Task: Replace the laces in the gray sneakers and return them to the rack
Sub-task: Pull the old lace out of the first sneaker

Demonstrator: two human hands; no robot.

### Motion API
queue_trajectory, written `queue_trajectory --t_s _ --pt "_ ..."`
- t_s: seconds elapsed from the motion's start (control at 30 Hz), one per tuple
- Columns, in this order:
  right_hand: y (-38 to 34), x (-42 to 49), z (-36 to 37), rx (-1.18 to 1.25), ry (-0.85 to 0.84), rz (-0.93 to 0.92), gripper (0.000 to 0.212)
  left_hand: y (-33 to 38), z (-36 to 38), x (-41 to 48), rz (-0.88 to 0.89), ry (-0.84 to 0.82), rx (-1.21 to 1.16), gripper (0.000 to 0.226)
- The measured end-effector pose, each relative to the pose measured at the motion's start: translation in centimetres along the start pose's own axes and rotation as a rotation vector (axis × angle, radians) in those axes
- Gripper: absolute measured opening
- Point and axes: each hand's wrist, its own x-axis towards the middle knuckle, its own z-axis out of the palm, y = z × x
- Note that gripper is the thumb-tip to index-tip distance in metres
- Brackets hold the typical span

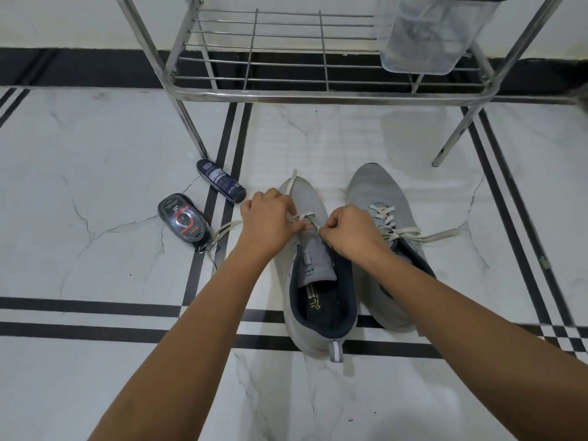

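Your gray mesh left sneaker sits just beside the gray mesh right sneaker on the white marble-tile floor, both toes toward the steel wire rack standing behind them. Your left hand and right hand meet over the left sneaker's eyelets, both holding its cream flat lace, one end trailing left. Left of the sneakers lie a dark cylindrical spray can by the rack's leg and, nearer you, an oval black polish case; a clear plastic container sits on the rack's shelf, right side.

Bare forearms, left hand, right hand
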Motion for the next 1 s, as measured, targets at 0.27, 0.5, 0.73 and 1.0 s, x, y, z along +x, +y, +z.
queue_trajectory --t_s 0.27,0.5,0.73,1.0 --pt "-0.1 0.0 -0.1 0.052 -0.018 0.024 0.015 0.8 -0.4 -0.2 -0.139 -0.036 -0.264 0.013" --pt "-1.4 -0.6 -0.9 0.174 -0.108 -0.033 0.008 2.4 -4.6 -0.8 -0.369 -0.38 -1.261 0.006" --pt "-2.2 -1.9 -3.8 0.594 -0.527 0.043 0.01 2.6 -4.4 0.2 -0.381 -0.235 -1.429 0.036" --pt "-0.6 1.8 -4.7 0.811 -0.012 0.362 0.02 0.2 -1.7 1.0 -0.136 -0.088 -0.453 0.02"
